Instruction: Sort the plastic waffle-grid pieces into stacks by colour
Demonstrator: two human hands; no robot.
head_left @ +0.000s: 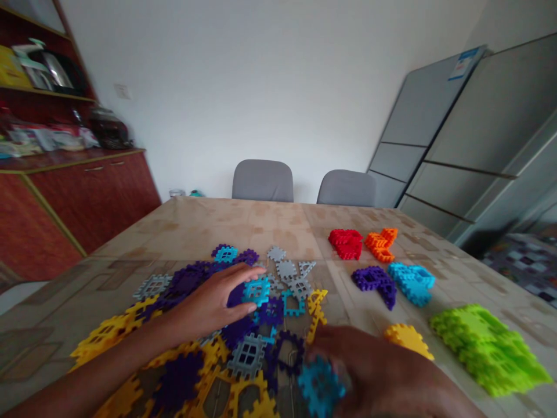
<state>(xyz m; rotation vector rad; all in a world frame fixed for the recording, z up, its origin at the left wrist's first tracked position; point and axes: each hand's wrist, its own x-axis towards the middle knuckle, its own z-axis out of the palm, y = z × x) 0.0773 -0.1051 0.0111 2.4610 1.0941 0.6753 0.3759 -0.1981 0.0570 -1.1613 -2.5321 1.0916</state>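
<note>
Nearest, the right hand (378, 366) is blurred; a blue square plastic piece with toothed edges (319, 388) is grasped at its fingertips, though the exact finger placement cannot be told. To its left, the near part of the table is covered by flat yellow toothed plastic pieces (261, 406), on which a dark purple toothed plastic square (179, 380) is laid. Just beyond, a grey plastic square with a window-like grid (249, 353) is seen. A single yellow toothed piece (407, 339) is set past the right hand, and to the right of that a lime-green stack of toothed plastic pieces (487, 342) is placed.

Above the mixed heap, the left hand (217, 299) is curled around a light-blue plastic square with a grid of openings (261, 292), which is gripped between thumb and fingers. Silver-grey plastic pieces (286, 269) are scattered just beyond it. Farther to the right, purple (369, 277) and light-blue (411, 281) groups are placed side by side, with red (346, 242) and orange (380, 247) ones behind them.

At the far edge of the beige patterned tabletop (183, 226), two grey-backed chairs (262, 181) are backed by a white wall (278, 87), flanked by a reddish-brown wooden cabinet (96, 191) and a tall grey panelled unit (474, 128).
</note>
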